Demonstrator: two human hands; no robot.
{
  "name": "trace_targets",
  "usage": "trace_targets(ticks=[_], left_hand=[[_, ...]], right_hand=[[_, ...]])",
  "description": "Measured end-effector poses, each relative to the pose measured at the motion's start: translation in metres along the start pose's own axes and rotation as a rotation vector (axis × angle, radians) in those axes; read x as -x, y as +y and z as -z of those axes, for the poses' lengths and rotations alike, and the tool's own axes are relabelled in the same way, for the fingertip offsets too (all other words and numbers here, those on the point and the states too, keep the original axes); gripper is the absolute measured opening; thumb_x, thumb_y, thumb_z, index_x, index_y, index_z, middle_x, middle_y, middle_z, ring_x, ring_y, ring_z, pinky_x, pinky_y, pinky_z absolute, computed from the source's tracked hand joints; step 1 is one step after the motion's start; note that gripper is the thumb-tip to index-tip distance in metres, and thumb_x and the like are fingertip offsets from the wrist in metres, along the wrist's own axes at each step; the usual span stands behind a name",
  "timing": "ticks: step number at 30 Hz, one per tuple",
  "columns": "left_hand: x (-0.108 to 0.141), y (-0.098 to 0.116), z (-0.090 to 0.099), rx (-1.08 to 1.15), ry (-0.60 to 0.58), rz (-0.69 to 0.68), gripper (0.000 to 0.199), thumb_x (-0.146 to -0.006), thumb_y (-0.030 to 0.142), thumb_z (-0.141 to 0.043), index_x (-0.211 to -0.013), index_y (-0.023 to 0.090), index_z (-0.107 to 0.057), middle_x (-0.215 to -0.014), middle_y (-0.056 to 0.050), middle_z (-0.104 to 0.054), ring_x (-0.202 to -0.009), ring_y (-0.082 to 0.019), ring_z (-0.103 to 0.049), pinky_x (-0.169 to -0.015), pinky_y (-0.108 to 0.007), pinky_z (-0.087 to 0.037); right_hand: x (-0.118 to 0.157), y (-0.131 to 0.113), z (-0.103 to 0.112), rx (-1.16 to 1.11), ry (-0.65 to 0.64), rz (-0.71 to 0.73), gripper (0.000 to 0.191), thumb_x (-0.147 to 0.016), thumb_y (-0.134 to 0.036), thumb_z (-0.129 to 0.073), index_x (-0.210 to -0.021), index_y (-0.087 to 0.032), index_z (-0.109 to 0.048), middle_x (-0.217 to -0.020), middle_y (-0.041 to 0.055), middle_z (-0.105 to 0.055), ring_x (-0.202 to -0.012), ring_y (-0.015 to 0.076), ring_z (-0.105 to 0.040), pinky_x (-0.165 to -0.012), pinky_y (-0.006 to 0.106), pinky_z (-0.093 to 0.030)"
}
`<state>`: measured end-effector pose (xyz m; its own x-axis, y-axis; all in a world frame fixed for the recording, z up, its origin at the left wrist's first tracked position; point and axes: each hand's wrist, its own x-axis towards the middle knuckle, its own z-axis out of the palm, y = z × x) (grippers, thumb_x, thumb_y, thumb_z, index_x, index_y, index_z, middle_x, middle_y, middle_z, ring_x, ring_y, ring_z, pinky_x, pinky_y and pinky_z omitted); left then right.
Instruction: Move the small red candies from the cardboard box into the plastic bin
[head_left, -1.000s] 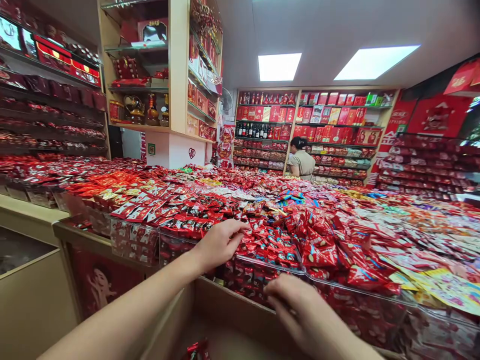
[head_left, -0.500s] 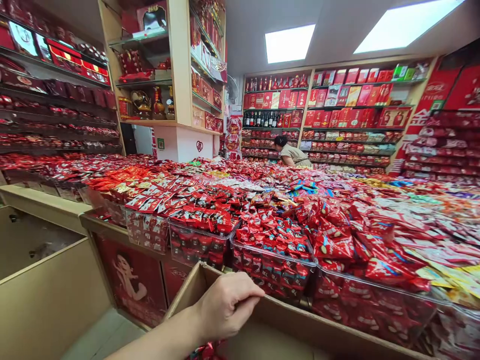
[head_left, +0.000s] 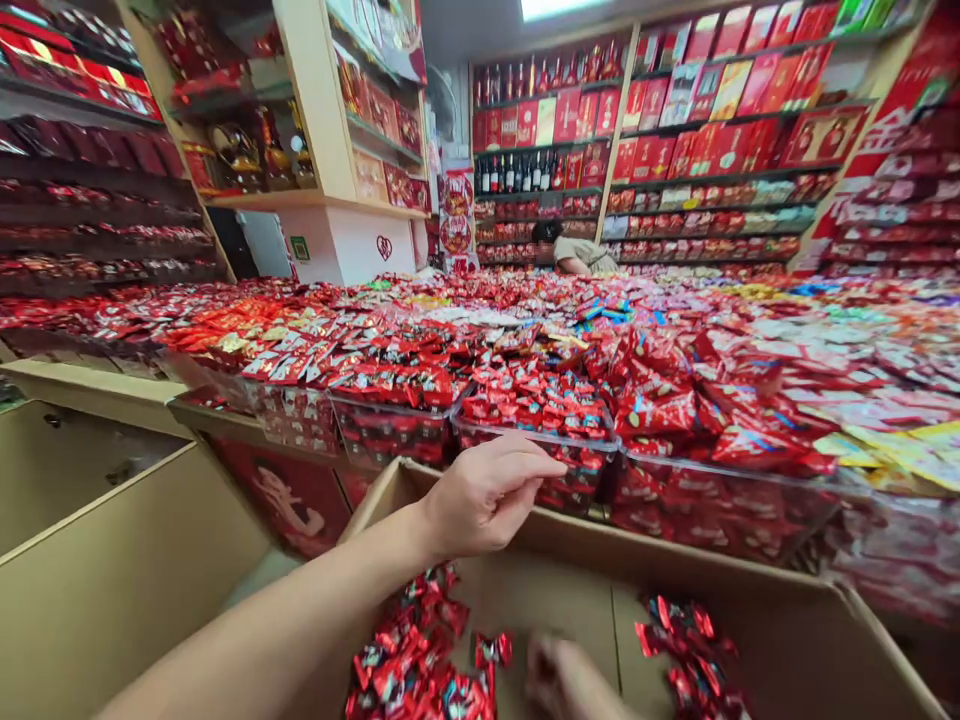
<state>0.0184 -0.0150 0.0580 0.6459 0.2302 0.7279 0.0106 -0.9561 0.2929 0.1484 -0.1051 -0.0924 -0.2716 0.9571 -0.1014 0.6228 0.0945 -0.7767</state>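
My left hand [head_left: 487,495] is closed, fingers and thumb drawn together, in front of and slightly above the far wall of a cardboard box [head_left: 697,565]. Whatever it may hold is hidden, and I cannot tell whether it touches the box. Low inside the box is my right hand [head_left: 562,670], smeared by motion and cut off by the bottom edge. Left of it lies a pile of red-wrapped candies [head_left: 427,650], with a single candy [head_left: 493,650] apart from the pile. A smaller group of candies [head_left: 694,655] lies to its right.
Clear plastic bins [head_left: 532,435] of packaged sweets stand on the counter beyond the box. Another cardboard box [head_left: 135,510] is at the left. Across the counter a person [head_left: 581,255] bends down before shelves [head_left: 540,150] of bottles and gift boxes.
The view has tilted down and shows more of the box's inside. My left hand has risen relative to the box's far wall. My right hand has come into view.
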Motion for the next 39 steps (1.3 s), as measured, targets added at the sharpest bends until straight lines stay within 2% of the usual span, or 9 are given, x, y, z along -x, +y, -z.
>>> trace_targets(ticks=[4, 8, 10, 15, 21, 24, 27, 33, 39], left_hand=[[0.021, 0.014, -0.020, 0.156, -0.176, 0.117, 0.027, -0.078, 0.008, -0.038, -0.100, 0.012, -0.052, -0.083, -0.007, -0.057, -0.080, -0.011, -0.051, -0.074, -0.025, -0.044], [0.024, 0.021, -0.027, 0.235, -0.369, 0.318, 0.025, -0.078, 0.017, -0.045, -0.101, 0.015, -0.054, -0.089, -0.007, -0.053, -0.083, -0.013, -0.048, -0.075, -0.026, -0.043], [0.023, 0.024, -0.027, 0.282, -0.384, 0.407, 0.028, -0.075, 0.022, -0.052, -0.102, 0.017, -0.054, -0.094, -0.007, -0.049, -0.082, -0.012, -0.047, -0.069, -0.023, -0.044], [0.023, 0.027, -0.026, 0.371, -0.376, 0.551, 0.033, -0.074, 0.021, -0.053, -0.107, 0.018, -0.051, -0.089, -0.004, -0.048, -0.070, -0.008, -0.047, -0.062, -0.021, -0.044], [0.021, 0.028, -0.028, 0.534, -0.147, 0.723, 0.022, -0.076, 0.018, -0.050, -0.097, 0.016, -0.053, -0.083, -0.002, -0.051, -0.076, -0.009, -0.049, -0.071, -0.023, -0.041], [0.020, 0.029, -0.031, 0.785, -0.132, 0.883, 0.028, -0.075, 0.024, -0.051, -0.101, 0.013, -0.047, -0.081, -0.002, -0.051, -0.071, -0.009, -0.050, -0.066, -0.024, -0.042], [0.021, 0.029, -0.033, 1.010, -0.163, 0.975, 0.025, -0.072, 0.024, -0.056, -0.092, 0.010, -0.049, -0.074, -0.001, -0.053, -0.065, -0.007, -0.050, -0.062, -0.023, -0.042], [0.020, 0.032, -0.031, 1.036, -0.062, 0.955, 0.019, -0.069, 0.014, -0.057, -0.086, 0.010, -0.051, -0.078, -0.002, -0.055, -0.070, -0.007, -0.050, -0.067, -0.020, -0.039], [0.023, 0.031, -0.028, 1.040, -0.095, 0.896, 0.020, -0.070, 0.016, -0.056, -0.088, 0.012, -0.049, -0.080, -0.002, -0.052, -0.074, -0.008, -0.049, -0.072, -0.023, -0.038]], right_hand=[[0.008, -0.008, 0.029, -0.381, 0.153, -0.119, 0.018, -0.081, -0.036, -0.038, -0.074, -0.019, -0.039, -0.060, -0.0031, -0.047, -0.047, 0.0087, -0.040, -0.045, 0.023, -0.036], [0.023, -0.047, 0.065, -0.933, 0.238, -0.100, 0.019, -0.081, -0.036, -0.040, -0.083, -0.018, -0.048, -0.074, -0.0008, -0.047, -0.060, 0.0087, -0.043, -0.052, 0.021, -0.038], [0.030, -0.061, 0.071, -1.156, 0.256, -0.094, 0.015, -0.078, -0.030, -0.047, -0.086, -0.018, -0.051, -0.081, 0.0010, -0.051, -0.066, 0.0100, -0.046, -0.056, 0.022, -0.040], [0.033, -0.065, 0.072, -1.275, 0.383, -0.055, 0.019, -0.072, -0.027, -0.058, -0.090, -0.022, -0.051, -0.083, 0.0011, -0.058, -0.072, 0.0127, -0.054, -0.066, 0.028, -0.045], [0.035, -0.052, 0.073, -0.817, 0.527, 0.077, 0.011, -0.070, -0.024, -0.061, -0.079, -0.022, -0.055, -0.093, 0.0035, -0.064, -0.088, 0.0179, -0.058, -0.079, 0.032, -0.046], [0.038, -0.046, 0.072, -0.398, 0.683, 0.306, 0.010, -0.072, -0.014, -0.057, -0.076, -0.023, -0.055, -0.100, 0.0038, -0.062, -0.094, 0.0190, -0.056, -0.081, 0.033, -0.046], [0.039, -0.043, 0.069, 0.038, 0.704, 0.564, 0.026, -0.069, -0.003, -0.054, -0.084, -0.023, -0.053, -0.102, 0.0058, -0.059, -0.096, 0.0189, -0.053, -0.079, 0.033, -0.046], [0.038, -0.043, 0.066, -0.021, 0.822, 0.499, 0.027, -0.073, -0.010, -0.051, -0.097, -0.021, -0.046, -0.106, 0.0121, -0.051, -0.098, 0.0222, -0.052, -0.077, 0.038, -0.048], [0.037, -0.037, 0.066, 0.325, 0.822, 0.671, 0.020, -0.071, -0.005, -0.052, -0.085, -0.020, -0.052, -0.098, 0.0088, -0.053, -0.089, 0.0160, -0.056, -0.070, 0.022, -0.050]])
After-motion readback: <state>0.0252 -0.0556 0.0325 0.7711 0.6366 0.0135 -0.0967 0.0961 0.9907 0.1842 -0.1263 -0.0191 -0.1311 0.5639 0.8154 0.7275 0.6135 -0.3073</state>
